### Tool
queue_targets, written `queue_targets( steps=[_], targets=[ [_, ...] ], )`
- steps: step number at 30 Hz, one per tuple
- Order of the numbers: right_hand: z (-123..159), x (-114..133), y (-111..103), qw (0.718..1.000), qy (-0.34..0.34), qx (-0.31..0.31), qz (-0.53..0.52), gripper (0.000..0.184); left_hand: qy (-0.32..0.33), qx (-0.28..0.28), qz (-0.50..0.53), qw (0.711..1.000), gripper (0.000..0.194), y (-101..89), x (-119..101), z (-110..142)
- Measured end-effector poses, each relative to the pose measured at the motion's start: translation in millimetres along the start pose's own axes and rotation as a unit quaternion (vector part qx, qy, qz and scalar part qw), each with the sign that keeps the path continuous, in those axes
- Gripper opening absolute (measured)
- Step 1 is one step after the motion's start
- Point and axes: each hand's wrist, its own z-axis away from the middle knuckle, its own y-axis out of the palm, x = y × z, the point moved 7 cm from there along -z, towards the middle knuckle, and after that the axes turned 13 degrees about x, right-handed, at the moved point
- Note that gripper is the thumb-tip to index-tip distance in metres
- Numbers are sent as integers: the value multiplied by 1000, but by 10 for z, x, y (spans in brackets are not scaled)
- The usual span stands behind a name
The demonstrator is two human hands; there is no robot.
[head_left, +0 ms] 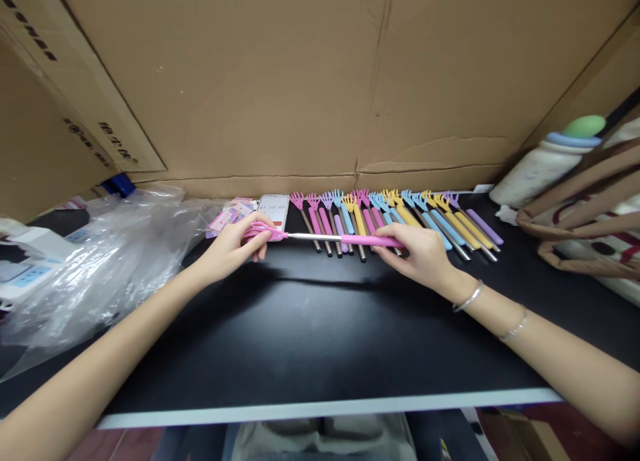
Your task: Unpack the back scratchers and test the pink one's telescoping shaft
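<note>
A pink back scratcher (320, 237) with a metal telescoping shaft is held level above the black table, its shaft partly drawn out. My left hand (239, 245) pinches the pink claw head at its left end. Around the pink handle at the right end, my right hand (417, 251) is closed. Just behind lies a row of back scratchers (395, 214) in pink, blue, yellow and purple, claws toward the back wall. Near my left hand, a phone (274, 209) showing a timer leans behind the fingers.
Clear plastic bags (115, 261) are heaped at the left, beside a white device (25, 268). Printed cards (230, 214) lie by the phone. A white bottle (543, 164) and a brown-handled bag (590, 214) stand at the right. Cardboard (280, 81) walls the back; the table edge (325, 408) is in front.
</note>
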Motion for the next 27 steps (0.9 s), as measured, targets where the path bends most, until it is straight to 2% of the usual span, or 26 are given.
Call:
queue_targets(
  steps=[5,14,19,27],
  targets=[
    [20,-16,27,1000,-4,19,7,13,0,-13,-5,1000,22,55,52,-6],
    [35,-87,53,999,17,40,-21,20,16,-54,-37,998,18,95,-96,40],
    [37,-131,80,997,32,50,-43,21,23,-74,-36,996,16,83,-100,61],
    [13,-87,37,995,45,60,-67,20,57,-136,-51,988,15,54,-131,124]
  ],
)
